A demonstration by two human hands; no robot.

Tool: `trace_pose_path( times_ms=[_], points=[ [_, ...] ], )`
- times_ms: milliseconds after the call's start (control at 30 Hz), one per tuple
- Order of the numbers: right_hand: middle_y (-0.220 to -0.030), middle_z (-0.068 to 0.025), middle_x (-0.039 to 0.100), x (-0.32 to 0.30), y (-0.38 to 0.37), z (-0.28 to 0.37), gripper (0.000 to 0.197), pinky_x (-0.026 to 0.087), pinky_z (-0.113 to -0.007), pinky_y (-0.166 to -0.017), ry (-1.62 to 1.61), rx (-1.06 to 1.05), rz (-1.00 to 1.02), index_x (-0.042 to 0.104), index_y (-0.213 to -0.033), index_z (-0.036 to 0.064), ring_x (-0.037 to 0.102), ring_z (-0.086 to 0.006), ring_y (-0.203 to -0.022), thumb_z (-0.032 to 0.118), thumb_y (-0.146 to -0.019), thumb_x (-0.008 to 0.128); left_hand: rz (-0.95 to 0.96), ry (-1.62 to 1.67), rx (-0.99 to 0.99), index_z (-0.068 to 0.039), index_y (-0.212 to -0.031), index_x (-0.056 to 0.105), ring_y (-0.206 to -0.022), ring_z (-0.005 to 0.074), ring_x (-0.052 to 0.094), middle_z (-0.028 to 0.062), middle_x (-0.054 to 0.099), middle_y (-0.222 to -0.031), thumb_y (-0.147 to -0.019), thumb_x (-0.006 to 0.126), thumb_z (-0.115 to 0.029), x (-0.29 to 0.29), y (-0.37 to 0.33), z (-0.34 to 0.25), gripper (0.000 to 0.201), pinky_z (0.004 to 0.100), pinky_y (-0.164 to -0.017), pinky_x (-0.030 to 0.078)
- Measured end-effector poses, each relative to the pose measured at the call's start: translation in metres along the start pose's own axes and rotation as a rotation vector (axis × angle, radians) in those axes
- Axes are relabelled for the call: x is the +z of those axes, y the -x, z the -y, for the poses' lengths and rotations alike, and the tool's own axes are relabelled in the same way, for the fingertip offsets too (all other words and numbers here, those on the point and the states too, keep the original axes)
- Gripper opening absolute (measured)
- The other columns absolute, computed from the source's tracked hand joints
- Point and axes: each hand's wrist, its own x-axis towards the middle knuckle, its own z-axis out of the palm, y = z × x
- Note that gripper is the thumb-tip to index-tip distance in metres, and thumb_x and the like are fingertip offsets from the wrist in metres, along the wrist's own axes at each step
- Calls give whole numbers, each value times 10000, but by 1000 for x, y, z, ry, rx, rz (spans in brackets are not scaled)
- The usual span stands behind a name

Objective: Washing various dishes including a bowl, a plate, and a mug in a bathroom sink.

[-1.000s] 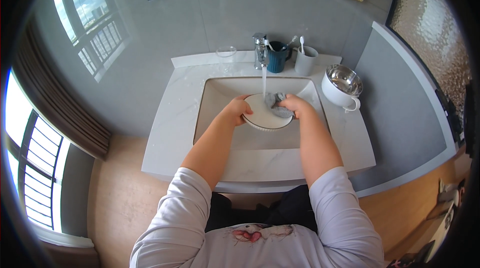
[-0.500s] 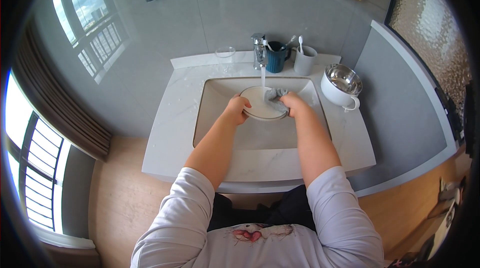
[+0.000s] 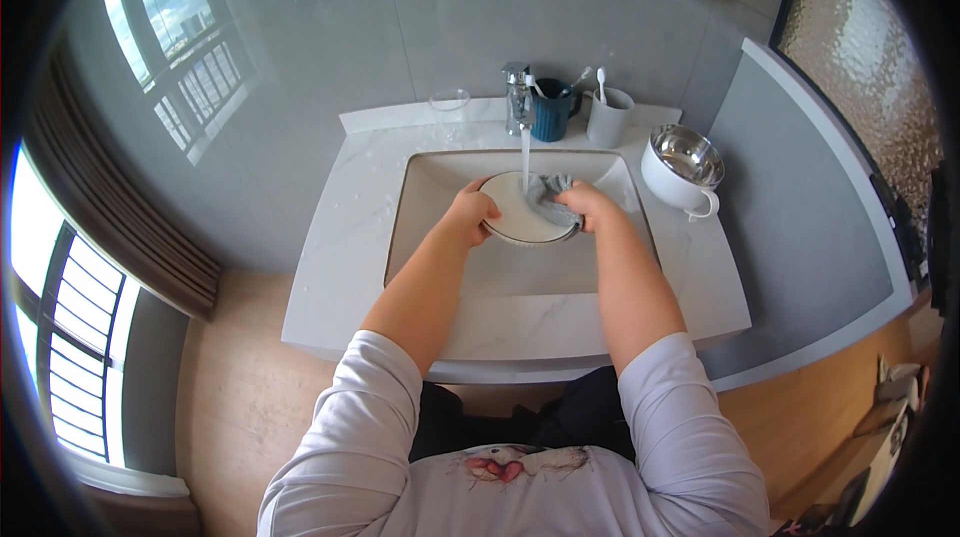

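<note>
A white plate (image 3: 508,209) with a dark rim is held tilted over the sink (image 3: 470,272), under the tap. My left hand (image 3: 474,211) grips its left edge, thumb on the upper face. With my right hand (image 3: 588,205) I press a grey cloth (image 3: 552,201) against the plate's right side; the fingers under the rim are hidden. Water runs from the chrome tap (image 3: 517,102) onto the plate beside the cloth.
Behind the sink stand a dark blue cup (image 3: 550,115) and a grey cup (image 3: 609,120) with toothbrushes. A white pot with a steel inside (image 3: 682,173) sits on the right of the counter (image 3: 335,262). Left of the tap is a clear glass (image 3: 450,109).
The cloth and my right hand have shifted slightly on the plate's right side. The plate's tilt has altered a little, and my left hand keeps its hold.
</note>
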Motion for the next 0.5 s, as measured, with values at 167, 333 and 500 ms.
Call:
trace_pose_path(
  times_ms=[167,333,500],
  points=[
    [-942,-111,690,3,25,8,234,570,-399,-668,126,23,210,616,-1096,13,689,-218,-759,63,-868,639,109,-61,-180,-64,-1353,482,-1103,362,571,169,555,-1218,-671,424,174,5,19,-7,724,464,-916,508],
    [-933,-111,697,2,14,4,232,570,-378,-654,152,-1,296,632,-1079,17,693,-209,-745,56,-852,652,306,-90,-248,-23,-1343,479,-1104,383,580,210,562,-1222,-690,420,152,0,11,-5,678,480,-959,491],
    [-929,-113,692,2,10,3,257,568,-385,-654,15,10,174,629,-1102,17,690,-214,-750,45,-847,639,131,9,-171,-18,-1331,484,-1058,366,597,206,569,-1191,-716,438,136,-11,-14,5,635,468,-923,514]
  ],
)
